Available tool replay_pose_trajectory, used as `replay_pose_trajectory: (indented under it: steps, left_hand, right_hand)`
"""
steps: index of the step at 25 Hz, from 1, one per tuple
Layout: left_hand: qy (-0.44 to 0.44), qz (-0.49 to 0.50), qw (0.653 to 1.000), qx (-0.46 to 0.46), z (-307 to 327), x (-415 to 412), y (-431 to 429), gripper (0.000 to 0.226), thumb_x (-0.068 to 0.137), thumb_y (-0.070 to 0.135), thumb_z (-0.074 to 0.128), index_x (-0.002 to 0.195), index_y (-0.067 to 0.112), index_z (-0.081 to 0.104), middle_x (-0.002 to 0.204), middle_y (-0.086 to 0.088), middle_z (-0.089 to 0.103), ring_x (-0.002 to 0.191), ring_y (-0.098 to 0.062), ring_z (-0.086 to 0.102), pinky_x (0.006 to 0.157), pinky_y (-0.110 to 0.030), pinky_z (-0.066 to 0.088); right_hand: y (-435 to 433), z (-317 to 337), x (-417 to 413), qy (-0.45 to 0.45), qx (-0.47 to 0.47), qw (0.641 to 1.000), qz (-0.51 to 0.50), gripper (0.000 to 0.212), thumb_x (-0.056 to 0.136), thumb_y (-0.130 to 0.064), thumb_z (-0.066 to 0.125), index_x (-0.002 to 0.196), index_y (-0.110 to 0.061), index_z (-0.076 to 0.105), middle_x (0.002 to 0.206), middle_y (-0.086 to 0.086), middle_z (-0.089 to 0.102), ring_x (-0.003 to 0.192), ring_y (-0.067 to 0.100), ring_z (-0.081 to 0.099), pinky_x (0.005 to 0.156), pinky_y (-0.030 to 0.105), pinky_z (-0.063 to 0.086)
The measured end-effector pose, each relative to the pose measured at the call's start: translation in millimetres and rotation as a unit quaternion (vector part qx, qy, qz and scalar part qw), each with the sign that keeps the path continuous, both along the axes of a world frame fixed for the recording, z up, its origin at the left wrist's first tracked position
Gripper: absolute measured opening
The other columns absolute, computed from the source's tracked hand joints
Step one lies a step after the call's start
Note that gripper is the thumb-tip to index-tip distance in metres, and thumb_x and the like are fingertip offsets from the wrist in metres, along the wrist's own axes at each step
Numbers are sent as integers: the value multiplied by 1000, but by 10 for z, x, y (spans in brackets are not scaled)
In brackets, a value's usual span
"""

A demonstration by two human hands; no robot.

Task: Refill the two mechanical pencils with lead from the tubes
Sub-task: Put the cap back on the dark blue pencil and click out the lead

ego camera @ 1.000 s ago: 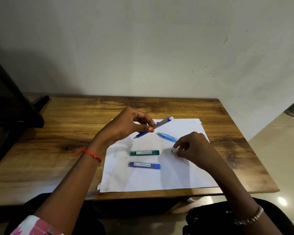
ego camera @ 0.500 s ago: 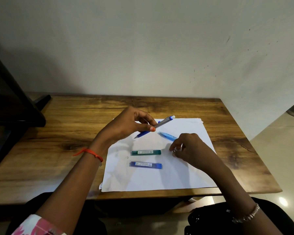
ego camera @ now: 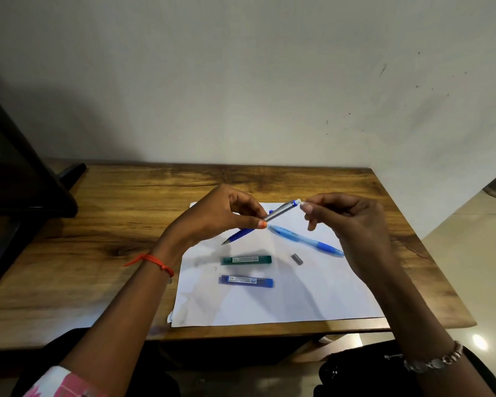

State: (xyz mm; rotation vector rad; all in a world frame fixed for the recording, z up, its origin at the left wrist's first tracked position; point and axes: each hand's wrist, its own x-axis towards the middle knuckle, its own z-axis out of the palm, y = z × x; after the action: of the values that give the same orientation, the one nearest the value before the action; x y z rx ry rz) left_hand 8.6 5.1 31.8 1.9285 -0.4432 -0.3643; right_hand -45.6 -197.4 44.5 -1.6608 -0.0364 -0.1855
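Note:
My left hand (ego camera: 221,216) holds a silver and dark-blue mechanical pencil (ego camera: 278,212) above the paper, tilted, tip down to the left. My right hand (ego camera: 350,224) pinches the small white end piece (ego camera: 297,201) at the pencil's top. A small grey cap (ego camera: 297,259) lies loose on the white paper (ego camera: 269,308). A light-blue mechanical pencil (ego camera: 307,240) lies on the paper under my hands, partly hidden by my right hand. A green lead tube (ego camera: 246,259) and a blue lead tube (ego camera: 246,281) lie side by side, nearer to me.
The paper lies on a wooden table (ego camera: 98,267) against a pale wall. A black stand (ego camera: 26,202) occupies the table's left end. The table's right edge drops to a tiled floor (ego camera: 476,239).
My right hand left the grey cap on the paper and rose to the top end of the pencil held in my left hand. The left hand stayed roughly in place.

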Motion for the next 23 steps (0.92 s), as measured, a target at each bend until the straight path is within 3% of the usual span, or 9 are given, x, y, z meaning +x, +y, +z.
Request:
replay_pose_trajectory:
  steps: [5,10,23]
  left_hand:
    - [8,-7,1000,1,8,-9,-11,12,72,8,74,72,20,71,63,13,70,65,2,63,68,-8,50]
    - [6,-1,1000,-4,38,-27,-14,12,72,7,74,73,18,70,76,-5,70,62,-2,63,68,-15,52]
    - [13,3,1000,3,50,-26,11,11,73,8,73,74,18,70,82,-9,71,59,-6,65,65,-21,55]
  right_hand:
    - [58,27,-20,-55,-11,997,-54,14,65,-24,69,79,-20,70,60,-13,71,54,8,63,63,11,51]
    - [54,-5,-4,-59,-55,996,-50,11,73,-12,72,78,-21,70,60,-15,70,56,7,63,62,11,50]
    - [40,-11,0,-83,-70,994,-34,12,74,-8,71,79,-19,70,64,-18,71,57,7,64,61,12,51]
